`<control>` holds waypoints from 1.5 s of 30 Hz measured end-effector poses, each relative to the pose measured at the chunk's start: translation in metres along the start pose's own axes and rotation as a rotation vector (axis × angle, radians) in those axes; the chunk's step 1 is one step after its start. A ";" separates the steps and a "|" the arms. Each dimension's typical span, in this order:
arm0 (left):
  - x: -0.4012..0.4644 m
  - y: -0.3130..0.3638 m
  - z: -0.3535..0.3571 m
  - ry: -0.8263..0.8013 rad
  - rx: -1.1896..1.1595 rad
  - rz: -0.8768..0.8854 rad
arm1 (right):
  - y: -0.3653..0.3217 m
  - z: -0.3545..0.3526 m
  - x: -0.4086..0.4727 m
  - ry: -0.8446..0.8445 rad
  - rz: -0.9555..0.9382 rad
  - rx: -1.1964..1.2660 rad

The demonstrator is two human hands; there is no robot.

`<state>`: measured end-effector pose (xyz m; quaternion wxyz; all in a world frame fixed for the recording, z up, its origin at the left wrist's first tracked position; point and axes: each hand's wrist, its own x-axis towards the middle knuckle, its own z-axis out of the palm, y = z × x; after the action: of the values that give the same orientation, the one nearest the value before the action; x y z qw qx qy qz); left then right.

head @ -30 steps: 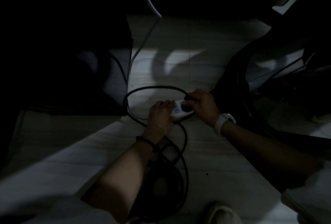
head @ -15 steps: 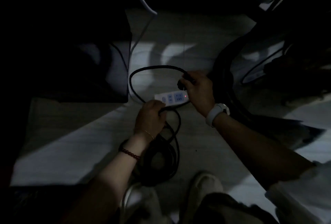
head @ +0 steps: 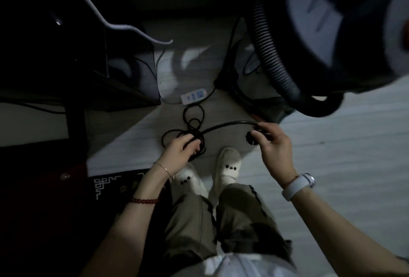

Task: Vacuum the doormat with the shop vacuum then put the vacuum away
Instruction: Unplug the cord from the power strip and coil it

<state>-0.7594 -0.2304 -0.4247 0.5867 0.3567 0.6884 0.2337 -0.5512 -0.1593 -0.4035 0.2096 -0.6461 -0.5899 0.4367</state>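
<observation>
From the head view, the room is dim; a pale plank floor (head: 332, 144) catches light at 3 o'clock. A dark doormat (head: 106, 184) with a white fret pattern lies at 8 o'clock beside the person's feet. The shop vacuum (head: 345, 17) looms blurred at 1 o'clock, its ribbed hose (head: 269, 48) curving down toward 3 o'clock. A white power strip (head: 193, 97) sits at 12 o'clock, long axis tilted toward 2 o'clock; no writing is legible. The left hand (head: 180, 150) grips a bundle of black cord (head: 223, 127). The right hand (head: 273, 144) pinches the cord's plug (head: 251, 139), cord arcing between them.
</observation>
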 end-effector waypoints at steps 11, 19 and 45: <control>-0.132 0.193 0.015 -0.003 -0.782 -0.080 | -0.090 -0.062 -0.112 -0.661 -0.092 0.093; -0.168 0.270 0.035 0.107 -0.980 -0.049 | -0.091 -0.145 -0.107 -0.342 -0.176 0.003; -0.063 0.484 0.208 -0.397 0.172 0.474 | -0.122 -0.392 0.005 0.436 -0.175 0.052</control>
<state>-0.4485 0.0097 -0.0678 0.6065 0.5939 0.4757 0.2307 -0.3036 -0.0327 -0.1010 0.3858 -0.6659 -0.5730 0.2819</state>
